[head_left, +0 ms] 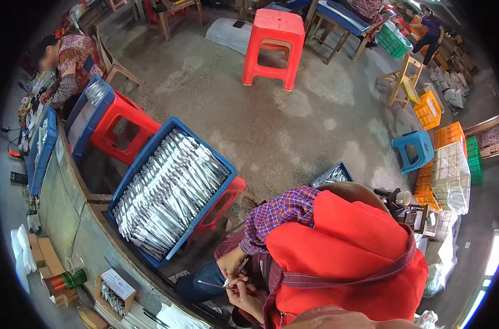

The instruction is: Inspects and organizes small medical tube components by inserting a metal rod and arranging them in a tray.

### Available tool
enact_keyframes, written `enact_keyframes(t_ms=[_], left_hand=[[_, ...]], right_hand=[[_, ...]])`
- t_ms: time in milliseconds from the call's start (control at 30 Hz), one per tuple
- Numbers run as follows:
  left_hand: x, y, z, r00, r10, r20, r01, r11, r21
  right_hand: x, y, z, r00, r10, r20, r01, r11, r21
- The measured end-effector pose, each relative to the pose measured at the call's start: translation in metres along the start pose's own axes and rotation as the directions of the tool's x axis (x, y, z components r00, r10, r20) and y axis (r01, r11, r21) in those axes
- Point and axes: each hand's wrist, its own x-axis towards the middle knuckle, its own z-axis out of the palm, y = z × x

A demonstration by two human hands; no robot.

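My right hand (pixel 231 265), in a plaid sleeve, is closed on a slim metal tool (pixel 241 266) over my lap. Just below it my left hand (pixel 248 299) pinches a thin silvery metal piece (pixel 212 284) that points left. The two hands nearly touch where tool and piece meet. I wear a red apron (pixel 342 252) and jeans. A big blue crate (pixel 172 192) packed with several shiny metal pieces rests on a red stool, up and left of my hands.
A curved workbench (pixel 68 219) runs down the left with small boxes, a green spool (pixel 68 279) and more blue trays. Another person (pixel 68 60) works at its far end. Red (pixel 274 46) and blue (pixel 414 151) stools and orange crates (pixel 449 134) stand on the concrete floor.
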Motion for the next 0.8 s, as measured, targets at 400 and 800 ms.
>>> enact_keyframes(t_ms=[400,800], left_hand=[[0.005,-0.003,0.0,0.999,0.039,0.013,-0.038,0.998,-0.041],[0.006,-0.003,0.0,1.0,-0.004,0.022,0.005,0.999,-0.048]], right_hand=[[-0.005,-0.006,-0.001,1.0,0.012,-0.018,-0.011,0.999,0.034],[0.012,0.017,-0.001,0.999,0.022,-0.035,-0.021,1.0,0.021]])
